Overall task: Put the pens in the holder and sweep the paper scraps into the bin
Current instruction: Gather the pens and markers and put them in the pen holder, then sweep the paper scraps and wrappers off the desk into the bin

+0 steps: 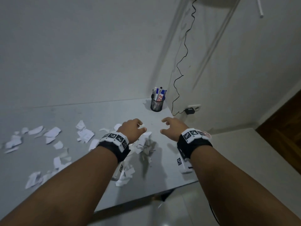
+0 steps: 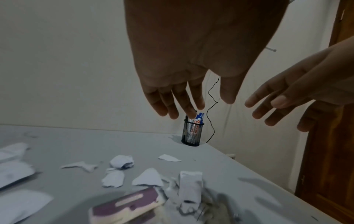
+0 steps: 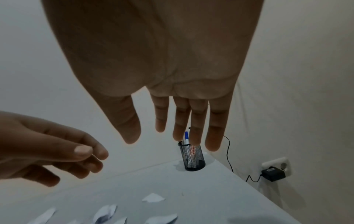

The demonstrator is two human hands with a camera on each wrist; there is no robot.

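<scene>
Several pens (image 1: pixel 158 93) stood in the holder (image 1: pixel 156 104); we judged scraps (image 1: pixel 52 132) unswept on the surface (image 1: pixel 104 111), no bin visible, both hands' fingers (image 2: pixel 193 98) relaxed, empty.

A black wire-mesh cylindrical pen holder (image 1: pixel 156 104) is seen on a pale grey flat tabletop (image 1: pixel 101 111), filled with white-barrelled pens capped in blue and black (image 1: pixel 160 93), one marked in red. White torn paper scraps (image 1: pixel 52 132) are scattered over the grey. Black wrist bands with black-and-white square-patterned tags (image 1: pixel 116 137) are worn. A black cable (image 1: pixel 185 46) is set against a cream wall.
</scene>
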